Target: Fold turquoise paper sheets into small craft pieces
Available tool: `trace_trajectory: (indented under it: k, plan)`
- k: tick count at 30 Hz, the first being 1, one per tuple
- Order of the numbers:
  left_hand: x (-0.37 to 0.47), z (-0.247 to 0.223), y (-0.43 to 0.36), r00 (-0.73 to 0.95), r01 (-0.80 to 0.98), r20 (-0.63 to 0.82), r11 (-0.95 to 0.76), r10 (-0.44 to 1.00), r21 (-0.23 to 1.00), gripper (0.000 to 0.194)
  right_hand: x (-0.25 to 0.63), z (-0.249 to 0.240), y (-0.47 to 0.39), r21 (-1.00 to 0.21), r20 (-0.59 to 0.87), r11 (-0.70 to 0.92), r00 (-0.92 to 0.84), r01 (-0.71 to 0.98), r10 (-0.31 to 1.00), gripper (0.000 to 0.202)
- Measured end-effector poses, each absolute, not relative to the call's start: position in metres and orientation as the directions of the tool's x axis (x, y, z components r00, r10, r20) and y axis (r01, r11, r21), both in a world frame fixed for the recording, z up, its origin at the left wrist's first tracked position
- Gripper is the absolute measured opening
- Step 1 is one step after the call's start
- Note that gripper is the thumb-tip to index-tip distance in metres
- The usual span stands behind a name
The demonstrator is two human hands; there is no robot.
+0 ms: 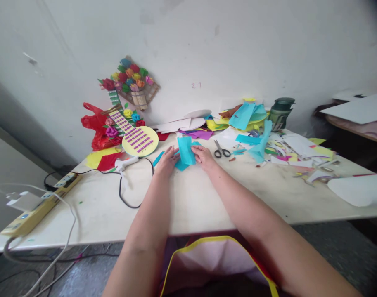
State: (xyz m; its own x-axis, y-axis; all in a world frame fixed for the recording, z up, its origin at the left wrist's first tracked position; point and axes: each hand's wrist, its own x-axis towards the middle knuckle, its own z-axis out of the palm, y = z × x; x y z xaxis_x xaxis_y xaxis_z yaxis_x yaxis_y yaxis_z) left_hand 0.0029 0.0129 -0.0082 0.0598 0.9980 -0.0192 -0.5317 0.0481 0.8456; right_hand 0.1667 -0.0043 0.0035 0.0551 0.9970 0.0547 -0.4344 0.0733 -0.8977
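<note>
A piece of blue paper (pixel 186 150) stands raised above the table in front of me. My right hand (pixel 203 156) pinches it at its right edge between thumb and fingers. My left hand (pixel 167 161) rests at the left, its fingers extended and slightly apart, close to the paper's left edge; whether the fingertips touch it is hard to see. More blue paper lies under and behind the raised piece, partly hidden. A narrow blue strip (pixel 158 159) lies left of my left hand. Black-handled scissors (pixel 221 151) lie open to the right of my right hand.
A white glue gun (pixel 126 163) with a black cord lies left, near a power strip (pixel 41 206). Behind it stands a guitar-shaped paper craft (pixel 140 141) with paper flowers. Paper scraps (pixel 295 150) and a green bottle (pixel 281 113) are at the right.
</note>
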Motion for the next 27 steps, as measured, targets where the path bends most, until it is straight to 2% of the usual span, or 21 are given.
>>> trace_trajectory:
  k: [3, 8, 17, 23, 27]
  plan:
    - [0.003, -0.01, 0.012, 0.118, -0.53, 0.013, 0.052, 0.993, 0.846, 0.056, 0.169, 0.001, -0.003, -0.895, 0.019, 0.033, 0.035, -0.446, 0.999, 0.025]
    - [0.003, -0.005, 0.01, 0.048, -0.536, 0.036, -0.005, 0.998, 0.844, 0.047, 0.17, -0.004, 0.001, -0.905, -0.017, 0.012, 0.065, -0.425, 0.998, 0.019]
    - [0.003, -0.001, 0.005, 0.052, -0.473, -0.001, 0.025, 0.999, 0.881, 0.034, 0.171, -0.003, 0.002, -0.94, 0.066, 0.127, 0.196, -0.318, 0.978, 0.023]
    - [0.002, -0.003, 0.005, 0.049, -0.438, -0.01, 0.03, 0.999, 0.898, 0.032, 0.172, -0.011, 0.006, -0.922, 0.055, 0.088, 0.097, -0.378, 0.994, 0.032]
    - [0.001, -0.005, 0.006, 0.097, -0.402, -0.019, 0.057, 0.995, 0.914, 0.033, 0.171, -0.016, 0.007, -0.949, 0.099, 0.12, 0.085, -0.291, 0.991, 0.034]
